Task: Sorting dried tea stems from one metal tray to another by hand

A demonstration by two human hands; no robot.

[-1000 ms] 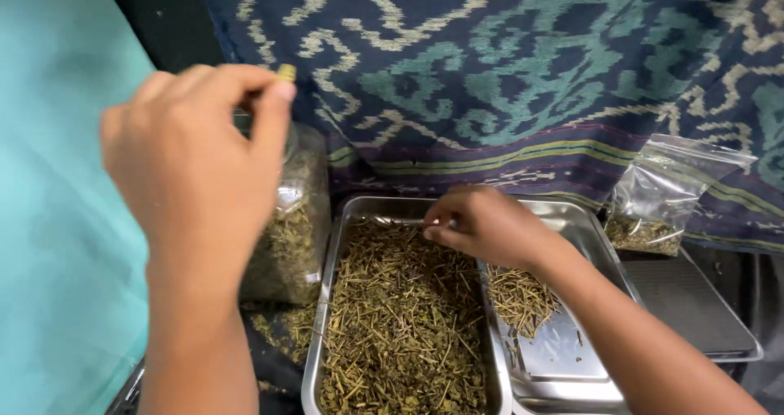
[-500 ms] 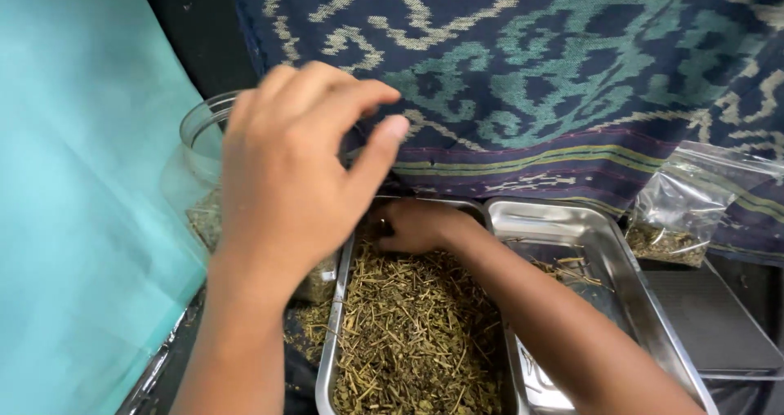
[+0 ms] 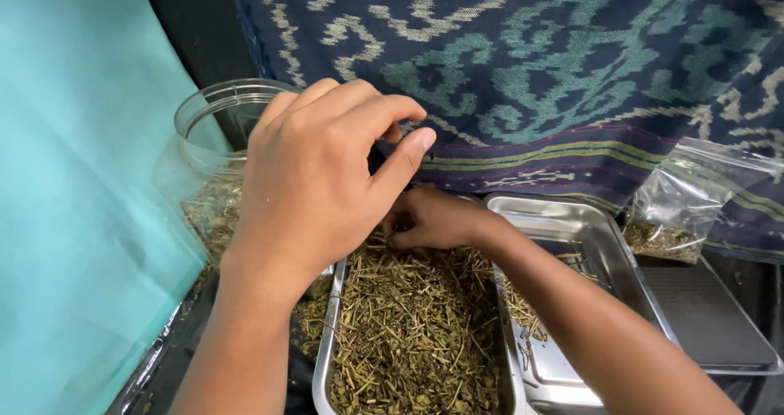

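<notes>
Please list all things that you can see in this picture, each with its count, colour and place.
metal tray of dried herbs: 1, silver with olive-brown stems, bottom centre
second metal tray: 1, silver, few stems, right of the first
clear jar: 1, transparent, herbs inside, left
plastic bag: 1, clear, some herbs, right
dark flat slab: 1, grey, lower right
patterned cloth: 1, navy and teal, behind
teal sheet: 1, left
left hand: raised above the jar and tray
right hand: on the herbs at the tray's far end
</notes>
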